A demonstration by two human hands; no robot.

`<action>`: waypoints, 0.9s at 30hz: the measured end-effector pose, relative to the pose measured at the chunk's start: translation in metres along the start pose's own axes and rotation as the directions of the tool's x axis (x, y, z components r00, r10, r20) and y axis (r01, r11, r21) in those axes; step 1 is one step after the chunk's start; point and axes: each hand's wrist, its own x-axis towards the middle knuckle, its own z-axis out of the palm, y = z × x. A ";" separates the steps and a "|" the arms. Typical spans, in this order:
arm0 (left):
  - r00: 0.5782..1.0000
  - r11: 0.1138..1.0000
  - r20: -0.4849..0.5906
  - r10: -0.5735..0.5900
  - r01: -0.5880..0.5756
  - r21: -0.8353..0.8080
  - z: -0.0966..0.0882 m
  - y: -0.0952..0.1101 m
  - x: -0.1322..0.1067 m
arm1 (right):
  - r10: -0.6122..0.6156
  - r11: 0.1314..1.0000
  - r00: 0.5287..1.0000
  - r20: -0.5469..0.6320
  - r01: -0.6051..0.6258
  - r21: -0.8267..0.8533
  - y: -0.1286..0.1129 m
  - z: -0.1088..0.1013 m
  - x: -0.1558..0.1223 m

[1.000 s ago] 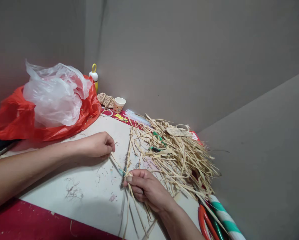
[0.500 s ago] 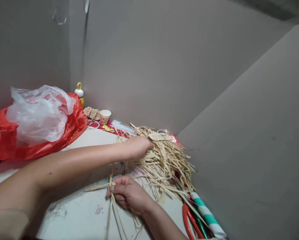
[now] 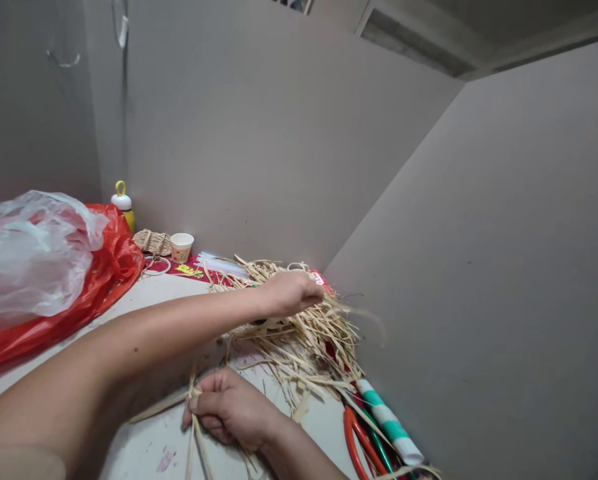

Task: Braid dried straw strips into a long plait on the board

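At the table's (image 3: 173,288) left edge I see a clear bag (image 3: 29,260) lying on a red bag (image 3: 106,273). A cup (image 3: 181,247) stands in the far corner. Near the front edge the right hand (image 3: 231,407) is closed tight on a bundle (image 3: 193,447) of pale strips, whose ends run down toward me. The left arm crosses above it. The left hand (image 3: 291,292) sits curled on the pile (image 3: 319,333) of loose strips by the right edge, and I cannot tell whether its fingers hold any. The pile lies beyond and to the right of the right hand, its strips mostly fanning toward the right wall, so the left hand is the nearer. A striped roll (image 3: 389,421) lies at the pile's near end.
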 end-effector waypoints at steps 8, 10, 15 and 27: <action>0.956 0.899 -0.001 -0.293 0.275 -0.341 -0.087 0.035 -0.019 | 0.011 1.000 1.000 -0.017 -0.011 -0.004 0.001 0.001 0.001; 0.862 0.849 0.162 -0.480 0.503 -0.163 -0.094 0.025 -0.029 | 0.019 1.000 1.000 -0.025 -0.019 -0.006 0.002 0.001 0.001; 0.742 0.770 0.219 -0.634 0.632 0.087 -0.102 -0.007 -0.058 | 0.029 1.000 0.999 -0.030 -0.028 0.007 0.003 -0.001 0.002; 0.429 0.517 0.334 -0.839 0.820 0.246 -0.130 -0.056 -0.130 | 0.035 0.999 0.999 -0.033 -0.036 -0.024 0.000 0.002 0.000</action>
